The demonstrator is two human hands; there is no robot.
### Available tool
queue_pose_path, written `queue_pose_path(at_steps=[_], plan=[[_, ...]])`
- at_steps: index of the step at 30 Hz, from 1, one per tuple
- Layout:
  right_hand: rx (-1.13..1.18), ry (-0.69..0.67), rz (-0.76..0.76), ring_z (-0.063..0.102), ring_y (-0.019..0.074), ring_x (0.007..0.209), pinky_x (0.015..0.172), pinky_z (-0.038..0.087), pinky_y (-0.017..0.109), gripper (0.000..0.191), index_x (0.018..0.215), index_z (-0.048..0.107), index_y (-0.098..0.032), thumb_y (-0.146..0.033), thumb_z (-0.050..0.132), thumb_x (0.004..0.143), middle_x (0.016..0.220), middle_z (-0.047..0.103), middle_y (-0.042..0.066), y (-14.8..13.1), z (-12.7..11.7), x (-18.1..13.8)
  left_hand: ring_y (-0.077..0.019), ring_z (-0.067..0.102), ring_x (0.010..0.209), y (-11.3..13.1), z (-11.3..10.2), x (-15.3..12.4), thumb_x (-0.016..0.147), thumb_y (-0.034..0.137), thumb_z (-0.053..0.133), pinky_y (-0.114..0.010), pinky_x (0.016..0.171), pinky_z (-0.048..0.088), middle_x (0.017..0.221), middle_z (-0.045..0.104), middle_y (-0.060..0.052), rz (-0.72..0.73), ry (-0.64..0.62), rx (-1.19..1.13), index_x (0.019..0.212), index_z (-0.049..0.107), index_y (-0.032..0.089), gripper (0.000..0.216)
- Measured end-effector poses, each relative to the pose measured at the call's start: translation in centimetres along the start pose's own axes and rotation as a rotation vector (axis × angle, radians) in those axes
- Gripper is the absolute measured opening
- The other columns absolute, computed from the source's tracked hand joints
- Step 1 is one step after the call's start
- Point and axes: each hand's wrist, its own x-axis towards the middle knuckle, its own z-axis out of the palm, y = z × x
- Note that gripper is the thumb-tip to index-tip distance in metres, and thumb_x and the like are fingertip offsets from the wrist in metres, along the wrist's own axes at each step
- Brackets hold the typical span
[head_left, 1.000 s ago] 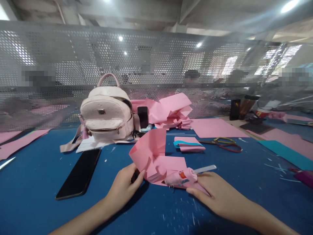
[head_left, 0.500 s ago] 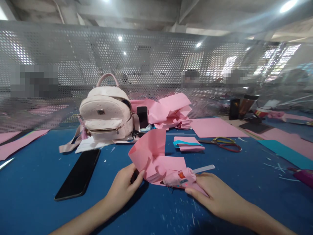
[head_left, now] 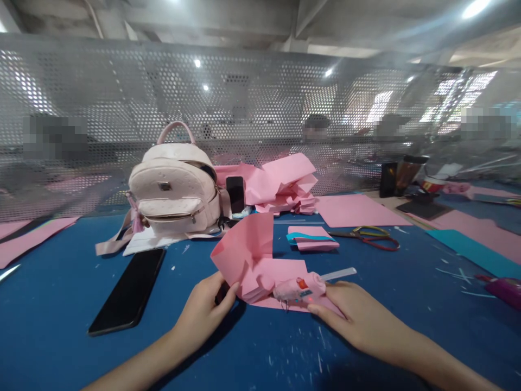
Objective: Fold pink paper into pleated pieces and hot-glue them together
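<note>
My left hand (head_left: 205, 309) pinches the left edge of a folded pink paper piece (head_left: 254, 258) between thumb and fingers. One flap of that paper stands up and curls; another part lies flat on the table. In my right hand (head_left: 358, 312) is a pink glue gun (head_left: 299, 288), its handle pointing toward me and its nozzle end at the paper's folds. A clear glue stick (head_left: 338, 275) juts from its back, and a small red light shows on its side. The nozzle tip is hidden against the paper.
Behind the paper lie a small pink folded piece with a blue strip (head_left: 312, 239) and scissors (head_left: 372, 237). A black phone (head_left: 128, 290) rests at left, near a cream backpack (head_left: 175, 190). Crumpled pink paper (head_left: 283, 182) leans toward a perforated metal screen (head_left: 260, 103).
The whole view has shifted slightly. Both hands keep their grips, and the glue gun has tilted a little against the paper.
</note>
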Motion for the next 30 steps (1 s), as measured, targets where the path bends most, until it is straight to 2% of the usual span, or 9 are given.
queue_pose_path(at_steps=[5, 11, 14, 17, 23, 26, 30], plan=[[0.002, -0.065, -0.047, 0.067, 0.0284, 0.087, 0.080, 0.045, 0.038, 0.038, 0.089, 0.069, -0.022, -0.042, 0.039, 0.098, 0.092, 0.074, 0.007, -0.4, -0.2, -0.3, -0.0149, 0.050, 0.055, 0.1, 0.0, -0.1, 0.095, 0.042, 0.045, -0.025, 0.054, 0.035, 0.063, 0.057, 0.001, -0.006, 0.021, -0.007, 0.070, 0.051, 0.020, 0.034], [0.013, -0.007, -0.029, 0.067, 0.0295, 0.092, 0.082, 0.044, 0.039, 0.036, 0.099, 0.070, -0.023, -0.040, 0.038, 0.099, 0.100, 0.074, 0.008, 0.0, -0.1, -0.1, -0.0172, 0.055, 0.060, 0.3, 0.0, 0.0, 0.095, 0.042, 0.044, -0.027, 0.058, 0.039, 0.068, 0.062, -0.002, -0.016, -0.002, -0.017, 0.077, 0.057, 0.019, 0.032], [0.060, -0.012, -0.024, 0.067, 0.0281, 0.089, 0.079, 0.044, 0.036, 0.035, 0.095, 0.069, -0.022, -0.042, 0.040, 0.098, 0.096, 0.074, 0.007, 0.0, -0.1, -0.1, -0.0180, 0.056, 0.060, 0.3, 0.0, 0.1, 0.095, 0.043, 0.043, -0.028, 0.058, 0.039, 0.067, 0.062, -0.002, -0.032, -0.002, -0.018, 0.075, 0.056, 0.019, 0.034], [0.118, 0.046, 0.050, 0.066, 0.0264, 0.083, 0.072, 0.044, 0.033, 0.036, 0.089, 0.066, -0.020, -0.046, 0.042, 0.095, 0.091, 0.073, 0.008, 0.1, -0.5, -0.2, -0.0179, 0.056, 0.060, 0.3, 0.0, 0.1, 0.095, 0.045, 0.043, -0.027, 0.057, 0.039, 0.067, 0.062, -0.002, -0.038, -0.013, -0.026, 0.074, 0.056, 0.019, 0.036], [0.169, 0.141, 0.171, 0.063, 0.0236, 0.066, 0.062, 0.043, 0.031, 0.037, 0.073, 0.054, -0.021, -0.051, 0.042, 0.090, 0.065, 0.064, 0.004, 0.7, -1.1, -0.3, -0.0176, 0.057, 0.061, 0.0, 0.1, -0.1, 0.096, 0.045, 0.043, -0.027, 0.057, 0.040, 0.069, 0.063, -0.003, -0.039, -0.026, -0.055, 0.079, 0.058, 0.019, 0.035], [0.219, 0.109, 0.222, 0.063, 0.0235, 0.063, 0.061, 0.044, 0.031, 0.040, 0.069, 0.049, -0.022, -0.056, 0.041, 0.090, 0.057, 0.060, 0.003, 1.1, -0.9, -0.2, -0.0173, 0.057, 0.061, 0.0, 0.1, 0.0, 0.096, 0.045, 0.043, -0.027, 0.057, 0.040, 0.069, 0.063, -0.002, -0.036, -0.018, -0.070, 0.079, 0.058, 0.019, 0.035], [0.364, 0.030, 0.240, 0.058, 0.0184, 0.052, 0.060, 0.045, 0.029, 0.052, 0.060, 0.042, -0.023, -0.064, 0.037, 0.092, 0.047, 0.052, -0.001, 1.7, -1.1, -0.2, -0.0168, 0.056, 0.060, 0.2, -0.1, 0.0, 0.096, 0.044, 0.043, -0.026, 0.056, 0.039, 0.068, 0.062, -0.002, -0.034, 0.003, -0.092, 0.076, 0.057, 0.019, 0.035]])
